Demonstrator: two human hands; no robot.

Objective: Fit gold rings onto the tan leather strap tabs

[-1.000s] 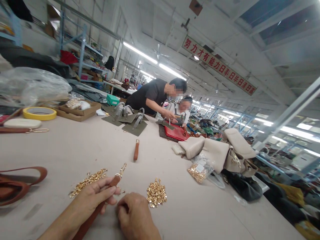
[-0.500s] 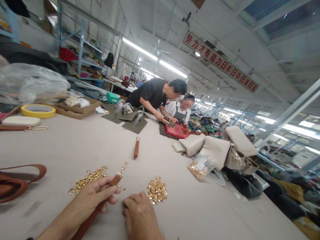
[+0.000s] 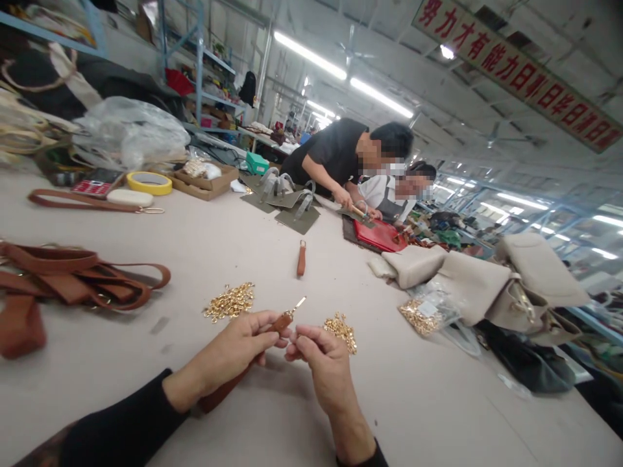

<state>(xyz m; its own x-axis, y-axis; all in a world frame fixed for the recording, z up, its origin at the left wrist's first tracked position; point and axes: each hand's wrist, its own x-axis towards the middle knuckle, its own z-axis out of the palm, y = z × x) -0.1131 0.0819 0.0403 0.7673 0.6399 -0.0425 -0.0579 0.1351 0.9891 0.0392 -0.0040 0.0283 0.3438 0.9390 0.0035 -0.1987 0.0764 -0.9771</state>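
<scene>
My left hand (image 3: pixel 243 340) is closed around the end of a brown leather strap (image 3: pixel 224 392), which trails down toward the table under my wrist. A gold clasp (image 3: pixel 298 305) sticks up from the held end. Close beside it, my right hand (image 3: pixel 326 363) has its fingertips pinched together; whatever they hold is too small or hidden to make out. Beyond my left hand lies a pile of small gold metal pieces (image 3: pixel 228 302). A second pile of small gold pieces (image 3: pixel 341 329) lies just behind my right hand, partly covered by it.
Brown straps (image 3: pixel 73 275) are heaped at left. A short brown strap piece (image 3: pixel 302 259) lies mid-table. Yellow tape (image 3: pixel 150 183) and a cardboard box (image 3: pixel 207 185) stand farther back. Beige bags (image 3: pixel 472 285) and a bag of gold pieces (image 3: pixel 418 316) lie right. Two people work at the far side.
My right hand has lifted from the table beside the right gold pile and come up to the strap end, fingers pinched. My left hand still grips the strap. The view has shifted left.
</scene>
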